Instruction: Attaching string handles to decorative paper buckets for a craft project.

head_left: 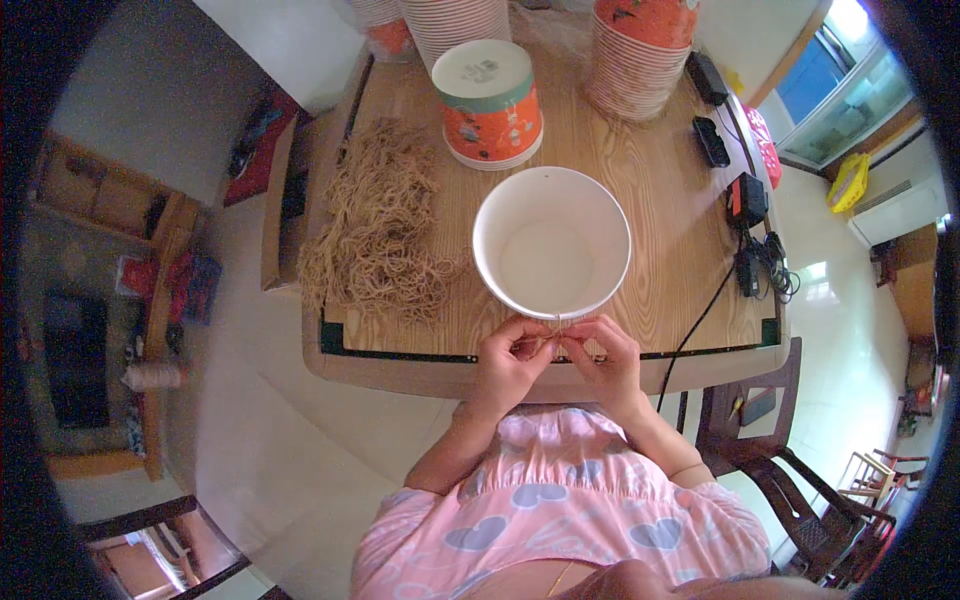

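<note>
A white paper bucket (550,240) stands upright on the wooden table, its mouth facing up and a small hole near its far rim. At the near rim is a short piece of thin tan string (558,322). My left hand (512,365) pinches the string from the left, thumb and fingertips together. From the right, my right hand (607,362) pinches at the same spot, its fingertips almost touching the left ones. The string's ends are hidden by my fingers. Left of the bucket lies a loose heap of tan strings (380,235).
Behind sits an upside-down orange and green paper bucket (490,125). Stacks of nested buckets (640,60) stand at the far edge. Black adapters with cables (748,200) line the table's (660,210) right side. A dark wooden chair (750,420) stands at the right.
</note>
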